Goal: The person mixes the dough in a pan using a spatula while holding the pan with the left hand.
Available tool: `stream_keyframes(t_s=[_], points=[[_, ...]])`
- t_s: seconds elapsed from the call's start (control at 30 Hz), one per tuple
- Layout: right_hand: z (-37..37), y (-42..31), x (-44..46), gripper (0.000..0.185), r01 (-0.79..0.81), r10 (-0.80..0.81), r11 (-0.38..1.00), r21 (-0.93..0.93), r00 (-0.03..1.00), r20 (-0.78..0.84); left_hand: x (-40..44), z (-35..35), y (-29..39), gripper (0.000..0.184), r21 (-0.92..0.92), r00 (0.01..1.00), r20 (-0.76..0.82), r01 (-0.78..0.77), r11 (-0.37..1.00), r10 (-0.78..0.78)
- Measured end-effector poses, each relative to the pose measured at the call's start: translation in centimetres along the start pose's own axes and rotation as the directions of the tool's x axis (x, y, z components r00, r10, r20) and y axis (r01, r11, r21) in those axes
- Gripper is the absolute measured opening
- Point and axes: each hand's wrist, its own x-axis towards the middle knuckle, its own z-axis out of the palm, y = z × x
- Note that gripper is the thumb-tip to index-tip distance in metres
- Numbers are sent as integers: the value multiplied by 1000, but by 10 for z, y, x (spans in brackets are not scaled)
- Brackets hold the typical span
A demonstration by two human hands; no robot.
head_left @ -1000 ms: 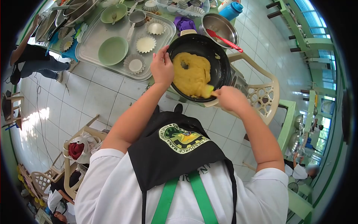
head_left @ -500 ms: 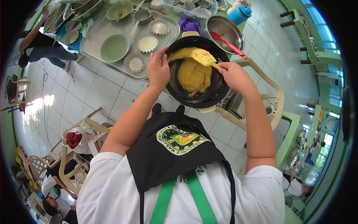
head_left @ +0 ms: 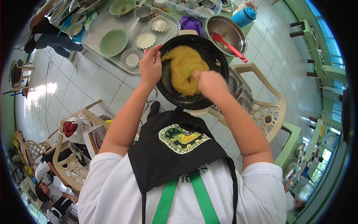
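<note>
A black pan point(head_left: 166, 88) with cream handles holds a thick yellow dough point(head_left: 182, 67). My left hand point(head_left: 151, 67) grips the pan's left rim, fingers at its edge. Over the pan's right side, my right hand point(head_left: 212, 85) is closed round a spatula, blurred by motion; the spatula's yellow-green blade point(head_left: 191, 71) is pressed into the dough and mostly hidden. Just behind the pan to the right, a steel bowl point(head_left: 238, 33) has a red spatula point(head_left: 233, 47) lying across its rim. A purple cloth point(head_left: 191, 24) is bunched beside that bowl.
A metal tray point(head_left: 91, 37) at the upper left carries a green bowl point(head_left: 113, 43), fluted molds and a measuring cup point(head_left: 143, 13). A blue bottle point(head_left: 244, 16) is behind the steel bowl. Plastic chairs point(head_left: 266, 112) stand right and lower left. Other people are at the left and right edges.
The spatula has swept from the front right, up to the back, and now down into the middle of the dough. The dough has been folded into a new shape. My left hand stays at the rim.
</note>
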Motion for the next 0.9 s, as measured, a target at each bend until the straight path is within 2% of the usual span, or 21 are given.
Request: stream_keyframes(t_s=[0.03,0.1,0.13,0.2,0.23,0.3,0.33,0.4,0.5,0.53,0.57,0.63,0.7,0.73,0.83,0.9], points=[[1,4,-5,25,4,-4,1000,0,1000,1,1,0,1,25,2,1000,-3,1,1000,-1],[-9,13,-28,28,71,-64,996,-58,991,113,0,-2,3,25,21,1000,14,20,1000,-20],[-23,22,-38,30,79,-66,988,-136,993,98,0,-2,3,25,25,1000,15,22,999,-23],[-49,36,-50,31,93,-100,961,-259,995,-12,0,-2,3,25,20,999,25,34,999,-35],[-62,38,-49,33,14,-33,957,-290,997,-63,-1,-2,2,25,23,999,21,40,999,-41],[-64,49,-27,29,-114,91,976,-187,988,-126,0,-2,2,25,24,1000,14,21,1000,-21],[-55,56,-12,30,-103,73,977,-184,984,-165,0,-2,1,25,28,1000,10,21,999,-21],[-15,65,19,33,-1,-17,993,-119,987,-158,-1,0,0,25,-13,1000,-1,26,1000,-26],[8,51,23,36,108,-107,994,16,993,-57,-1,-1,-1,24,-8,999,12,38,999,-38],[17,46,14,39,182,-181,983,4,979,-97,-2,-1,0,24,-9,999,13,38,999,-38],[16,47,2,39,182,-181,983,2,978,-102,-1,0,0,24,-2,999,10,32,1000,-32],[-7,43,-24,41,271,-276,955,-120,961,-32,0,-1,-2,24,6,1000,5,26,1000,-26],[-43,47,-37,41,214,-235,933,-289,971,-39,-1,1,-4,24,-39,999,-1,37,999,-37],[-53,52,-37,38,178,-224,944,-278,964,-141,-2,0,-3,24,-40,999,-1,42,998,-42],[-64,60,7,32,38,-105,954,-297,972,-211,-1,-2,0,25,-20,999,18,37,999,-37],[-52,61,58,29,45,-117,951,-305,967,-224,0,-2,-1,25,-27,998,27,51,998,-50]])
